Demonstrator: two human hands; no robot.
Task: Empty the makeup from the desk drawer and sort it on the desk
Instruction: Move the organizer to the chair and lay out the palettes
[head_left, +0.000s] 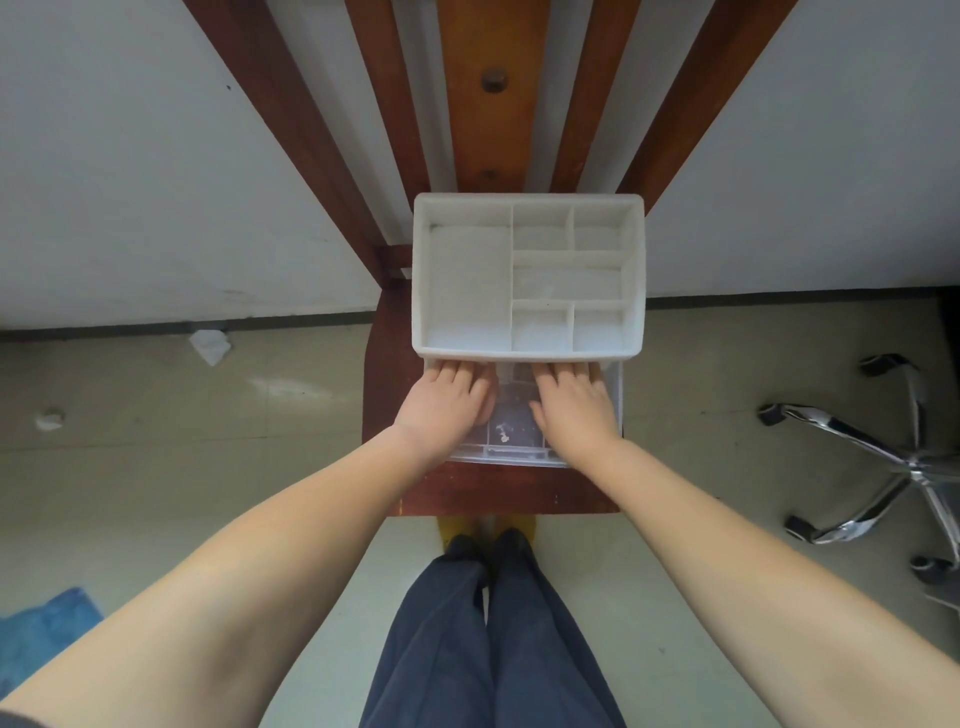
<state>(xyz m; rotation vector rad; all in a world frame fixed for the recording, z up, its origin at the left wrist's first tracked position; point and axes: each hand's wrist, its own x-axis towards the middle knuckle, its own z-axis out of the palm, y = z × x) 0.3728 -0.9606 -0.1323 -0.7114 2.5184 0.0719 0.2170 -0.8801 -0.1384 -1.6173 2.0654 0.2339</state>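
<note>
Head view: a white organizer box with empty sections is seen on a wooden chair seat. Its clear drawer is pulled out. The left hand and right hand are laid flat inside, fingers straight.

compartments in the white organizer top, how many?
6 in the white organizer: one large on the left; two small at the far right; one long in the middle right; two small at the near right. None look hidden.
</note>
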